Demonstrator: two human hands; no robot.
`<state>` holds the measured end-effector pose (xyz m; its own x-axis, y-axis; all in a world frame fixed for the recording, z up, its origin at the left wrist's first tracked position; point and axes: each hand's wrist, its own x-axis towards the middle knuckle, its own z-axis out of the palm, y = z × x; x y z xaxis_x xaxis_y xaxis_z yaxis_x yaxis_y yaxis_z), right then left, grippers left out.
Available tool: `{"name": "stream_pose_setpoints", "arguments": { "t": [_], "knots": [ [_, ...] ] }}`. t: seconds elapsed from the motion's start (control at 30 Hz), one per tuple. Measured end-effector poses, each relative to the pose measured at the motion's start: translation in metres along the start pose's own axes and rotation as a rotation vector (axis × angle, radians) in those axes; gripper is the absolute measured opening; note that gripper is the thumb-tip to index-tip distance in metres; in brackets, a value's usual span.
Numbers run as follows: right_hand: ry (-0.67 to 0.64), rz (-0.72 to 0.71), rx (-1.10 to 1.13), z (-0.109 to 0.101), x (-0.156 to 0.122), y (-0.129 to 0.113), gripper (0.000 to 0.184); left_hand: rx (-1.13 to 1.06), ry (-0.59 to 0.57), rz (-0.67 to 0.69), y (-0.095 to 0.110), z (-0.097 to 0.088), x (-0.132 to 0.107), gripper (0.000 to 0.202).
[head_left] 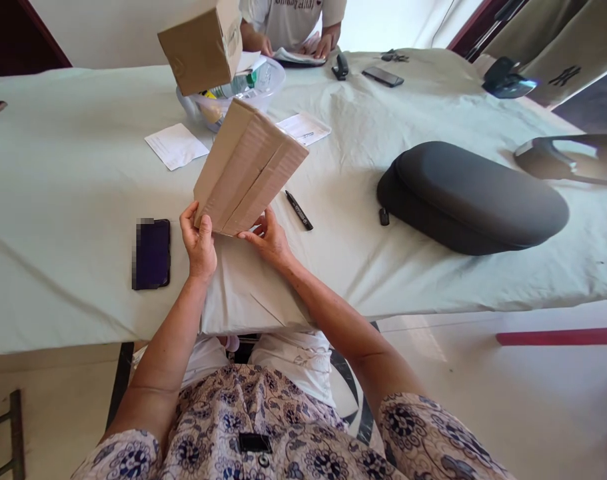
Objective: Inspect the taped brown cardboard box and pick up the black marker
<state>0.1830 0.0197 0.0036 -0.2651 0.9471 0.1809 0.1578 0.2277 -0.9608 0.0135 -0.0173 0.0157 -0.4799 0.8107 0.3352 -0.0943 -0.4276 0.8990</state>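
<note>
A closed brown cardboard box (253,170) is tilted up in front of me, a seam running along its near face. My left hand (199,243) grips its lower left corner, thumb on the near face. At the lower right corner, my right hand (269,239) holds the bottom edge between thumb and fingers; some fingertips are hidden by the box. A black marker (298,211) lies just right of the box. To the left of my left hand rests a dark phone (152,255). Behind the box are a white paper (176,146) and a second paper (304,128).
A plastic basin (278,83) holds bottles, with another cardboard box (198,50) on top. A large black case (473,197) and a headset (568,159) occupy the right side. Across the table, a person's hands (326,47) rest by a booklet, near a stapler (340,67) and phone (383,77).
</note>
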Motion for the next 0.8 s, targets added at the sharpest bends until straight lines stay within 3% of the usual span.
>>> {"name": "stream_pose_setpoints", "arguments": {
  "t": [0.2, 0.53, 0.7, 0.8],
  "knots": [
    [0.081, -0.024, -0.019, -0.007, 0.001, 0.006, 0.073, 0.012, -0.051, -0.131, -0.008, -0.007, 0.001, 0.05],
    [0.038, 0.018, -0.218, -0.029, -0.001, -0.006, 0.067, 0.496, -0.059, -0.193, -0.011, -0.009, -0.001, 0.033],
    [0.272, -0.123, -0.189, -0.048, -0.005, -0.017, 0.079, 0.403, -0.029, -0.163, -0.02, -0.012, -0.001, 0.053],
    [0.376, -0.287, -0.27, -0.057, -0.004, -0.042, 0.081, 0.338, -0.058, -0.081, -0.025, -0.01, -0.003, 0.062]
  ]
}}
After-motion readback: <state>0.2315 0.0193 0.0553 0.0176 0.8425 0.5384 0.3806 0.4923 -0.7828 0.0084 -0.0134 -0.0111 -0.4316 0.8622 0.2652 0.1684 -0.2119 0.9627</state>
